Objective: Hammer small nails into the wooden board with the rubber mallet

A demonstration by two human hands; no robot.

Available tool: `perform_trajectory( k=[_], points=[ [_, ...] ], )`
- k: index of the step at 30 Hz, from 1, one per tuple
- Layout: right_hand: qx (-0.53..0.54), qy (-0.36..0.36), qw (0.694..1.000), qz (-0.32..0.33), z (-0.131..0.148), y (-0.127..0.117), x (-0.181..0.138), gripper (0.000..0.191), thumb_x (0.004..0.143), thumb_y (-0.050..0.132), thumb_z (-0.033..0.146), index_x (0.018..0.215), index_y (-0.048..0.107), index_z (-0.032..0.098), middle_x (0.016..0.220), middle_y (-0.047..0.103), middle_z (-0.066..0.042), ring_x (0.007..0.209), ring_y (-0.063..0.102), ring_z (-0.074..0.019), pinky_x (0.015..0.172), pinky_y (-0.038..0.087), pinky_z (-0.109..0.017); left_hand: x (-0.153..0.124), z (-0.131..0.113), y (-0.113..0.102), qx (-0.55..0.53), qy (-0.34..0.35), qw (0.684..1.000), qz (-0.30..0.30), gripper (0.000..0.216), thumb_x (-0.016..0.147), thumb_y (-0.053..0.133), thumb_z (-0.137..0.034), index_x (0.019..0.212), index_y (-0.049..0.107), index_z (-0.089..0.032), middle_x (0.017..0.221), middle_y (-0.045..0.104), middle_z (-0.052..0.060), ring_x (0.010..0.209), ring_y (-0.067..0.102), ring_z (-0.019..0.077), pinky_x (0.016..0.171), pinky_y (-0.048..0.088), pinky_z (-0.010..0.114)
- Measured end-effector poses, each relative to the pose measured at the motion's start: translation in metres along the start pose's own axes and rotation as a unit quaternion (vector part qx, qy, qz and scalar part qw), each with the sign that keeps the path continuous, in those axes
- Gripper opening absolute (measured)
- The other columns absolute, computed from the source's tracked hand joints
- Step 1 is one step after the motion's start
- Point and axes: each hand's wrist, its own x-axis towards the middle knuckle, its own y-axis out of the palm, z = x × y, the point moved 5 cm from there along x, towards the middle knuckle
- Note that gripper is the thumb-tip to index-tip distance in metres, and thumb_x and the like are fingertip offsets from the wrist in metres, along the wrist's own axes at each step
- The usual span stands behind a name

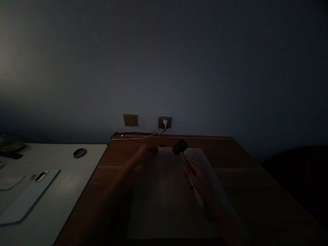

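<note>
My right hand [196,172] is wrapped round the handle of a mallet [180,147] with a dark, rounded head and a pale handle. The mallet is tilted above a pale, flat board [164,205], its head toward the board's far edge. My left hand [143,155] reaches to the board's far left corner. Beside its fingertips is a small, dark, round thing [153,150] that I cannot make out. Dim light and blur hide whether the left fingers hold it.
The board rests on a brown wooden table [241,184]. White and dark cables run along its back edge to a wall socket [165,122]. On the left, a white table [69,191] bears a roll of tape [79,152] and a pale flat board with a handle slot [30,198].
</note>
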Motion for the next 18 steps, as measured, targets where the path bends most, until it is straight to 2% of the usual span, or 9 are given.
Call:
perform_trajectory(
  k=[3, 6, 11, 18],
  points=[
    [0.003, -0.007, 1.000, 0.010, 0.000, 0.005, -0.001, 0.039, 0.083, 0.055, 0.058, 0.098, 0.055, 0.021, 0.064, 0.048, 0.006, 0.041, 0.043, -0.0093, 0.034, 0.038, -0.023, -0.004, 0.030, -0.003, -0.044, -0.034, 0.998, -0.009, 0.014, 0.076, 0.068, -0.018, 0.088, 0.075, -0.016, 0.083, 0.074, 0.003, 0.076, 0.066, 0.0162, 0.072, 0.051, 0.025],
    [0.005, -0.025, 1.000, 0.015, -0.004, 0.011, 0.002, 0.038, 0.086, 0.054, 0.057, 0.100, 0.056, 0.022, 0.068, 0.051, 0.005, 0.040, 0.043, -0.0082, 0.033, 0.035, -0.022, -0.007, 0.043, 0.002, -0.076, -0.046, 0.996, -0.017, 0.022, 0.078, 0.070, -0.023, 0.098, 0.077, -0.016, 0.092, 0.077, 0.005, 0.080, 0.069, 0.0176, 0.077, 0.053, 0.027],
    [0.016, -0.048, 0.998, 0.038, -0.010, 0.022, 0.006, 0.037, 0.086, 0.056, 0.058, 0.091, 0.057, 0.022, 0.066, 0.051, 0.005, 0.040, 0.043, -0.0078, 0.033, 0.035, -0.021, -0.009, 0.043, 0.003, -0.070, -0.056, 0.996, -0.010, 0.022, 0.079, 0.070, -0.026, 0.097, 0.079, -0.016, 0.094, 0.078, 0.007, 0.081, 0.069, 0.0190, 0.078, 0.054, 0.027],
    [0.019, -0.051, 0.997, 0.062, 0.000, 0.041, 0.003, 0.037, 0.086, 0.057, 0.058, 0.093, 0.057, 0.021, 0.066, 0.050, 0.006, 0.038, 0.043, -0.0075, 0.032, 0.034, -0.021, -0.011, 0.044, 0.004, -0.072, -0.034, 0.997, -0.001, 0.021, 0.079, 0.066, -0.023, 0.095, 0.078, -0.016, 0.095, 0.078, 0.006, 0.083, 0.070, 0.0187, 0.077, 0.053, 0.026]
  ],
)
